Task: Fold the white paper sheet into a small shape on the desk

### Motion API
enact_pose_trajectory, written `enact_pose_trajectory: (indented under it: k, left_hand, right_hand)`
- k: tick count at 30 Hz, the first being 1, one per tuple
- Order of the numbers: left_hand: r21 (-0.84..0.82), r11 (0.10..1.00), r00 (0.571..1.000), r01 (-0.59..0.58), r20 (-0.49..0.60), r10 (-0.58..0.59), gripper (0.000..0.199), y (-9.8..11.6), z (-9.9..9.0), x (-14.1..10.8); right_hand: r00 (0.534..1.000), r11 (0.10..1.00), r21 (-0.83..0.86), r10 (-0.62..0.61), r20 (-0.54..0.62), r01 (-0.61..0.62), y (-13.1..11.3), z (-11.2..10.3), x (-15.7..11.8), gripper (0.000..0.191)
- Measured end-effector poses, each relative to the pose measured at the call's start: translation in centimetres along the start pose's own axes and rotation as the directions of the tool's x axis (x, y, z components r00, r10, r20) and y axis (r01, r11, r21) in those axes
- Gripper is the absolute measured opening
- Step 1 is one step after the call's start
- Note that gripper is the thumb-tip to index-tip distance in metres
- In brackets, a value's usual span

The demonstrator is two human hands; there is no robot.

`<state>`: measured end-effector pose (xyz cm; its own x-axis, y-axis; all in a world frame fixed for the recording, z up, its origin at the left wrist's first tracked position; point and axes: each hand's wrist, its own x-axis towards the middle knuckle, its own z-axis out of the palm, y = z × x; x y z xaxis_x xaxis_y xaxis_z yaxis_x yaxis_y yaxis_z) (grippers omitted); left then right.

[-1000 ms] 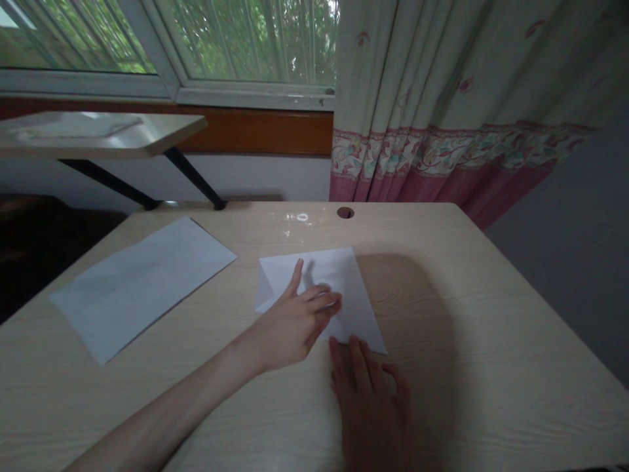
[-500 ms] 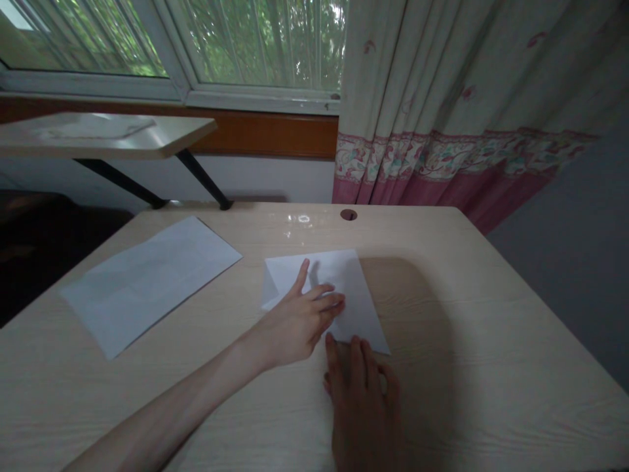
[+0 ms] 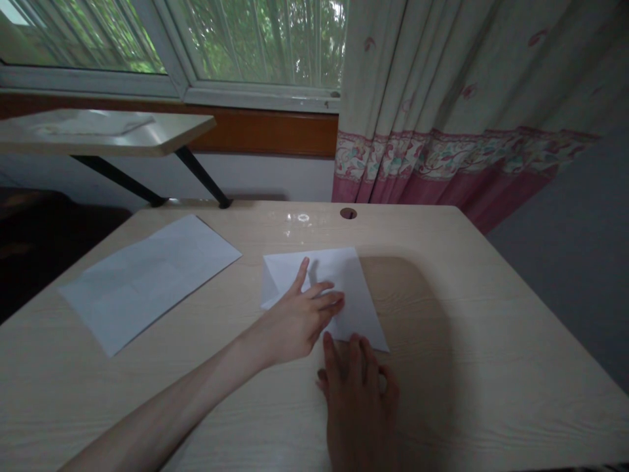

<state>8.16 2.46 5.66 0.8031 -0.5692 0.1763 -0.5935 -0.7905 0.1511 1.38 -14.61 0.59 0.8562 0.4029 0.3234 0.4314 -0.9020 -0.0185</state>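
A folded sheet of white paper lies flat in the middle of the desk, with a slanted crease at its left end. My left hand rests on top of it, fingers spread and pointing right. At the paper's near edge is my right hand, its fingers apart and stretched forward, fingertips touching that edge. Neither hand grips anything. Part of the paper's near side is hidden under my left hand.
Left on the wooden desk lies another stack or sheet of white paper. A raised shelf on black legs overhangs the back left. Behind are a window and a curtain; a cable hole sits near the back edge.
My right hand has shifted very slightly left, its thumb a little farther out. My left hand and the paper keep their place.
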Motion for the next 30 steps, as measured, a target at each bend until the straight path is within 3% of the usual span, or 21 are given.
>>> enact_pose_trajectory:
  k: [9,16,30]
  left_hand:
    - [0.038,0.999,1.000,-0.006,-0.019,0.006,0.041,0.1,0.1,0.0]
    - [0.049,0.999,1.000,0.002,-0.030,-0.001,0.038,0.3,0.1,0.0]
    - [0.244,0.970,1.000,0.005,-0.026,0.001,0.041,1.6,0.9,-0.3]
  right_hand:
    - [0.996,0.999,0.031,-0.026,-0.083,0.028,1.5,0.0,-0.2,0.038]
    - [0.996,0.998,0.053,-0.021,-0.084,0.026,1.7,-0.2,0.1,0.038]
    - [0.994,0.999,0.019,-0.036,-0.102,0.039,2.6,0.7,-0.3,0.038]
